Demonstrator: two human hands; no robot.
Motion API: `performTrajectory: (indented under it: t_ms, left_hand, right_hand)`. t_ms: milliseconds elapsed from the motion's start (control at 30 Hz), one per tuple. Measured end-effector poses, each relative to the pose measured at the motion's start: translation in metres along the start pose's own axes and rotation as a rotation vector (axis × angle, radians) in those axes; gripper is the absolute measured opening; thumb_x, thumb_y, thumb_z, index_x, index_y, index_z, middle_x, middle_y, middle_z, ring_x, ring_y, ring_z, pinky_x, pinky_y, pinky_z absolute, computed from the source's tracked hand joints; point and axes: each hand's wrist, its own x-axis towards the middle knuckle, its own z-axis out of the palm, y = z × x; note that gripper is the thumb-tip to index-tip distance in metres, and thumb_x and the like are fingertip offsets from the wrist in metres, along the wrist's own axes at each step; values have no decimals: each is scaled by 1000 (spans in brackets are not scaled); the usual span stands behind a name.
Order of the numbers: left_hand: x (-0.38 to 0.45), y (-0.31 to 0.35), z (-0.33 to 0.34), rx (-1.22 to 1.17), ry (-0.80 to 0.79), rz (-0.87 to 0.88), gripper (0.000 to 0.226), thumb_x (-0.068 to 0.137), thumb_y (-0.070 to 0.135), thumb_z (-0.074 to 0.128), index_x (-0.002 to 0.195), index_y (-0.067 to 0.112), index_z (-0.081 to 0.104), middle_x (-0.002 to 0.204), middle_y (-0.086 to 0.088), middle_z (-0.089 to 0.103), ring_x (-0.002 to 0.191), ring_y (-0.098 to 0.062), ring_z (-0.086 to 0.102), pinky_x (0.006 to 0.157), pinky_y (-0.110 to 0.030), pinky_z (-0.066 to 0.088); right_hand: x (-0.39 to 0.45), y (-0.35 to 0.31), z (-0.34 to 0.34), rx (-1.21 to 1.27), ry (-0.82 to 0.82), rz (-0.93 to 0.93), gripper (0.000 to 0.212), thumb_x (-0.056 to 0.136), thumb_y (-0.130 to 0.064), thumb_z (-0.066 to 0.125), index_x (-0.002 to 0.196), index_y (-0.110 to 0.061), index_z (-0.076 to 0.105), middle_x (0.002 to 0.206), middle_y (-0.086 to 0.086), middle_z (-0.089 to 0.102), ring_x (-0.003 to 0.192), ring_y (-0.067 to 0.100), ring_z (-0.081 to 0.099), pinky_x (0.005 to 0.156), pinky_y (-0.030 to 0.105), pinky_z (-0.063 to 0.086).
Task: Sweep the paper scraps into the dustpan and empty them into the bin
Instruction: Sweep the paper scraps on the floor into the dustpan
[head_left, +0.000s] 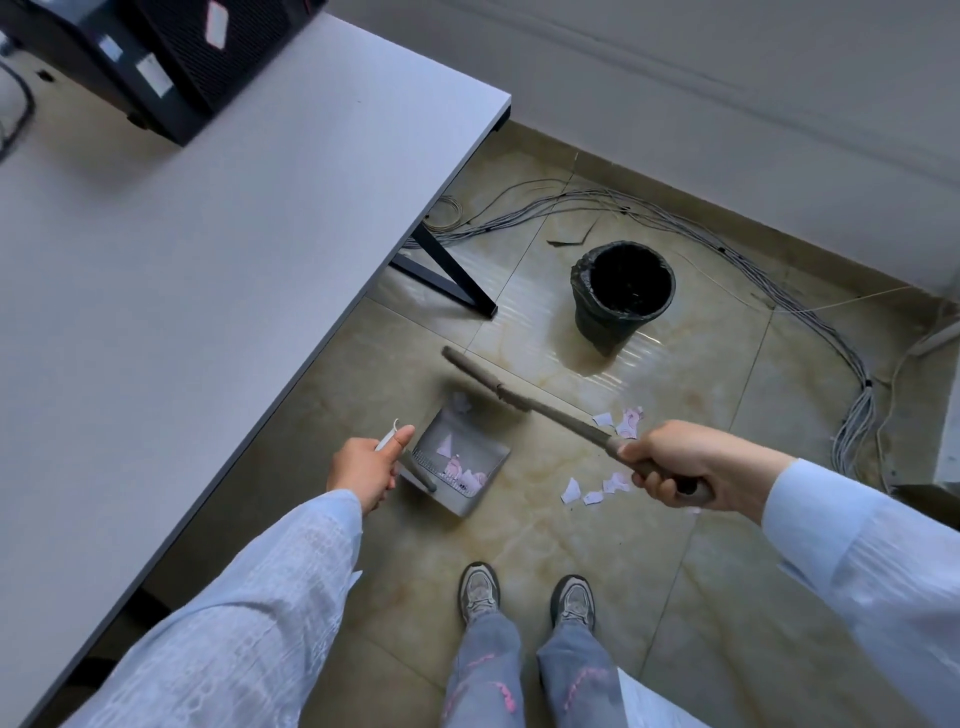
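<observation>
My left hand (363, 470) grips the top of the grey dustpan's upright handle. The dustpan (457, 460) stands on the floor beside the table, with several pink and white paper scraps (462, 475) inside it. My right hand (675, 465) is closed around the grey broom handle (550, 413), which slants up-left, and the broom's far end (457, 358) hangs above the dustpan's far edge. More scraps lie on the tiles to the right of the dustpan (587, 488), and others sit under the broom handle (623, 420). A black lined bin (623, 291) stands farther away.
A white table (208, 286) fills the left side, with black computer cases (156, 57) on it and a dark leg (447, 270) near the bin. Grey cable bundles (810, 306) run along the floor by the wall. My shoes (524, 597) are just behind the dustpan.
</observation>
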Motion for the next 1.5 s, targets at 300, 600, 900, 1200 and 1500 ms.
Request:
performTrajectory:
  t_ms: [300, 600, 900, 1200, 1500]
  left_hand:
    - [6, -17, -17, 2, 49, -23, 57, 82, 59, 61, 66, 4, 64, 45, -4, 51, 37, -20, 42, 42, -22, 36]
    - [7, -28, -16, 10, 48, -28, 63, 81, 60, 59, 72, -1, 67, 45, -5, 53, 40, -21, 43, 47, -25, 40]
    - [5, -29, -17, -9, 20, -20, 65, 82, 58, 61, 81, -7, 68, 46, -6, 51, 40, -20, 40, 43, -23, 37]
    - [0, -3, -10, 174, -95, 115, 56, 81, 57, 63, 56, 7, 55, 38, -2, 46, 32, -19, 37, 39, -22, 33]
    - [-13, 58, 49, 323, -199, 256, 57, 82, 56, 62, 50, 10, 50, 38, -3, 48, 33, -20, 40, 42, -23, 36]
  right_hand:
    - [48, -16, 47, -48, 12, -11, 23, 95, -11, 34, 76, -19, 45, 61, 3, 35, 20, 5, 32, 33, 5, 25]
    - [18, 3, 44, -152, -142, 107, 14, 95, -14, 41, 85, -15, 51, 61, 3, 39, 27, 4, 32, 30, 8, 22]
    - [-19, 12, -6, -122, -81, 32, 12, 96, -11, 46, 100, -3, 55, 67, 10, 41, 26, 5, 35, 26, 8, 27]
    - [-32, 48, -68, 208, 37, 36, 19, 100, -10, 40, 90, -13, 55, 66, 7, 35, 23, 2, 30, 24, 5, 24]
    - [-44, 110, -138, 507, 176, 65, 24, 101, -11, 34, 117, -20, 50, 67, 5, 31, 20, 3, 28, 24, 5, 24]
